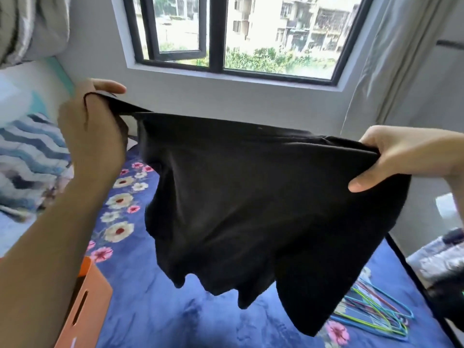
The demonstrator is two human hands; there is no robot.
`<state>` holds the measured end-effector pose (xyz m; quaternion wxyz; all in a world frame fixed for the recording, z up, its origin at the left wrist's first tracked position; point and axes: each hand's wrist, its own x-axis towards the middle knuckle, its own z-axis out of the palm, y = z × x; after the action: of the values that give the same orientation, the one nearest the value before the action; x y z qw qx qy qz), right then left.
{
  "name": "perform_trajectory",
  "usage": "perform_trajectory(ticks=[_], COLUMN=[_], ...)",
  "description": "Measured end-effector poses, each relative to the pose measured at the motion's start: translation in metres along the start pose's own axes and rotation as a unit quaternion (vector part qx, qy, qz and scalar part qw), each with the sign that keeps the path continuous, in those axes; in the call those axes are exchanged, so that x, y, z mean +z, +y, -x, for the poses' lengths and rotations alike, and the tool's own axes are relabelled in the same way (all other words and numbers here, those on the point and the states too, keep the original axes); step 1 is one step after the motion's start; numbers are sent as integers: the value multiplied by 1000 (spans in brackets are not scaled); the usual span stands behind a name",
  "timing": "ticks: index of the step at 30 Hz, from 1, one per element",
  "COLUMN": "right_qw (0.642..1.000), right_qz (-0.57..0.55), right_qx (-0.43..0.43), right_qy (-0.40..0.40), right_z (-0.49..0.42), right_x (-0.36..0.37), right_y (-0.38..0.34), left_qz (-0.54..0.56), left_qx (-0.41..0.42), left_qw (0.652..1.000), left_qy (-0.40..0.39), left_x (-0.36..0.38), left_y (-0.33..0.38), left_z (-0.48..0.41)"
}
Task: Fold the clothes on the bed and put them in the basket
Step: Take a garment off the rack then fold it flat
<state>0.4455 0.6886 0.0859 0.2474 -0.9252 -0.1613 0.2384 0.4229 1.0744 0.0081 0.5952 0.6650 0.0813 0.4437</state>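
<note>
A black garment (246,197) hangs spread in the air above the bed (155,310), which has a blue floral cover. My left hand (93,126) grips its upper left edge, raised near the wall. My right hand (401,156) pinches its upper right edge, thumb underneath. The cloth's lower part dangles in loose folds just above the bedcover. An orange basket (88,307) with slotted sides stands at the lower left on the bed, partly behind my left forearm.
Several coloured wire hangers (376,315) lie on the bed at the lower right. A blue and white striped quilt (27,156) is piled at the left. A window (226,36) is ahead, a curtain (391,59) to the right. Bagged items (442,262) sit beyond the bed's right edge.
</note>
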Motion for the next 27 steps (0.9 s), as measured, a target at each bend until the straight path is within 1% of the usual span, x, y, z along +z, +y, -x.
perform_trajectory(ticks=[1,3,4,5,6,8,10,12,14,15,16,17,18,19,21,22,24,25,27], right_qw=[1000,1000,999,996,993,985,973,965,955,939,914,884,856,838,834,833,837,840,852], right_qz=[-3,-2,5,19,36,69,98,55,-80,-173,-263,-335,-374,-367,-263,-211,-119,-72,-16], right_qx=[1,22,42,63,85,114,148,177,171,148,112,72,30,-10,-63,-83,-116,-116,-105], right_qy=[2,22,35,53,71,111,149,187,230,256,287,318,356,403,481,504,522,525,512], right_z=[-5,-23,-38,-58,-80,-131,-173,-198,-217,-226,-229,-228,-228,-225,-212,-206,-196,-193,-189], right_x=[-5,-10,-11,-9,-7,2,13,19,13,6,-2,-10,-17,-22,-23,-19,-1,9,37], right_y=[0,1,3,7,14,31,50,61,62,59,53,45,40,34,33,36,46,53,72], left_qz=[14,-33,-72,-100,-118,-160,-197,-196,-149,-116,-84,-58,-25,19,83,84,68,60,88], left_qx=[-2,-22,-53,-103,-167,-284,-352,-380,-396,-395,-381,-353,-316,-275,-195,-168,-137,-127,-141], left_qw=[1000,999,996,989,977,937,901,892,897,903,914,927,942,956,975,981,988,990,986], left_qy=[4,2,-6,-26,-60,-128,-158,-148,-126,-121,-115,-117,-112,-101,-65,-42,-12,9,26], left_x=[4,15,23,33,43,62,74,87,103,113,120,124,126,126,120,113,100,94,81], left_y=[-1,-11,-20,-29,-39,-62,-87,-97,-95,-91,-85,-75,-66,-59,-53,-57,-67,-76,-95], left_z=[-4,-16,-23,-28,-32,-36,-44,-52,-66,-75,-82,-89,-93,-97,-98,-95,-79,-69,-36])
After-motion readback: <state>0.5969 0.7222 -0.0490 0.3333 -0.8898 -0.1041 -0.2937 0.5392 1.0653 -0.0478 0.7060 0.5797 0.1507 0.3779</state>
